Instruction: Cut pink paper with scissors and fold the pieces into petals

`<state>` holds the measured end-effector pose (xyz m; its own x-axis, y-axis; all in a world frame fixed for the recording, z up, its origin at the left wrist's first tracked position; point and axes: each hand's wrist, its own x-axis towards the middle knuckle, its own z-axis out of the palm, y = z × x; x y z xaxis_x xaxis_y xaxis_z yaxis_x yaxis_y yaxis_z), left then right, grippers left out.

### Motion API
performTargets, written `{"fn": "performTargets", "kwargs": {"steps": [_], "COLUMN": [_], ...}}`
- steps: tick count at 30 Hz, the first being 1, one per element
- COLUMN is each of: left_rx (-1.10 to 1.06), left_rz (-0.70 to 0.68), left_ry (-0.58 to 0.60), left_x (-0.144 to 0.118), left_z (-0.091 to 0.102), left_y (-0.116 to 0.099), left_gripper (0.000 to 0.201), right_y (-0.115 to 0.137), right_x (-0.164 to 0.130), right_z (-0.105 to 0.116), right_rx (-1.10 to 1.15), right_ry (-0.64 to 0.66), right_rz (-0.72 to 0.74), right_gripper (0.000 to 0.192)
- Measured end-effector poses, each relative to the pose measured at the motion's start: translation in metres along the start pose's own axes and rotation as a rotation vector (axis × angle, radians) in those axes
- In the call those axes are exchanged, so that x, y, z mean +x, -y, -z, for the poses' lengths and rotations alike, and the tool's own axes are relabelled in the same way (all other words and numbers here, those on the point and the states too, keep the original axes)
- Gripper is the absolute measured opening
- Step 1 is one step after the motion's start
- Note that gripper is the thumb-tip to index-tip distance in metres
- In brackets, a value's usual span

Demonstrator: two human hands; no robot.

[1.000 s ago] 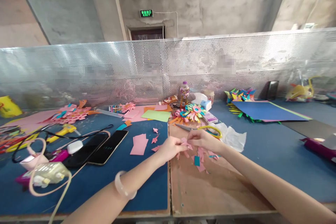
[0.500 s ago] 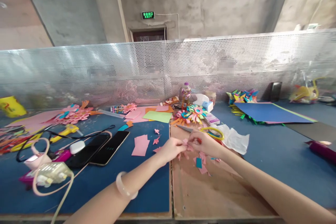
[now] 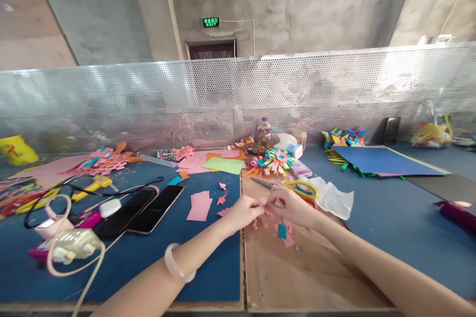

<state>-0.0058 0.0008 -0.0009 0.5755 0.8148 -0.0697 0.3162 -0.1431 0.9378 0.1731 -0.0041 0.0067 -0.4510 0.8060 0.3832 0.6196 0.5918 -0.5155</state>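
Note:
Over the seam between the blue mat and the bare board, my left hand [image 3: 245, 212] and my right hand [image 3: 288, 204] meet at the fingertips. Both pinch one small piece of pink paper [image 3: 263, 201], mostly covered by the fingers. Below them lie pink paper scraps [image 3: 287, 240] and a small teal paper piece [image 3: 282, 231]. Scissors with yellow handles [image 3: 303, 188] rest just behind my right hand, their blades pointing left. Left of my hands are small folded pink paper pieces [image 3: 222, 199] and a stack of pink paper rectangles [image 3: 200, 206].
Behind stand paper flowers [image 3: 279, 159], a drink bottle [image 3: 264, 136] and a tissue pack [image 3: 293, 149]. Crumpled white tissue [image 3: 336, 198] and blue paper sheets [image 3: 386, 159] lie right. Phones [image 3: 156, 209], cables and a yellow glue gun [image 3: 92, 187] occupy the left. A perforated metal screen [image 3: 167, 104] closes the back.
My hands stay together at the pink paper, with only slight finger movement. The view has shifted very slightly; the things on the table look unmoved.

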Motion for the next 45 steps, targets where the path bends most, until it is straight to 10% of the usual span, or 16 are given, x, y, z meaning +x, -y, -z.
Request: {"fn": "performTargets", "kwargs": {"steps": [19,28,45], "left_rx": [-0.005,-0.182,-0.300], "left_rz": [-0.070,0.049,-0.018], "left_ry": [-0.068,-0.143,-0.163], "left_x": [0.001,0.002,0.001], "left_z": [0.002,0.000,0.002], "left_y": [0.003,-0.002,-0.006], "left_gripper": [0.037,0.030,0.031], "right_y": [-0.008,-0.011,-0.003], "right_x": [0.002,0.000,-0.009], "right_z": [0.004,-0.018,-0.013], "right_rx": [0.114,-0.473,-0.683], "right_ry": [0.059,-0.301,-0.286], "right_rz": [-0.054,0.336,0.523], "right_gripper": [0.015,0.013,0.020]}}
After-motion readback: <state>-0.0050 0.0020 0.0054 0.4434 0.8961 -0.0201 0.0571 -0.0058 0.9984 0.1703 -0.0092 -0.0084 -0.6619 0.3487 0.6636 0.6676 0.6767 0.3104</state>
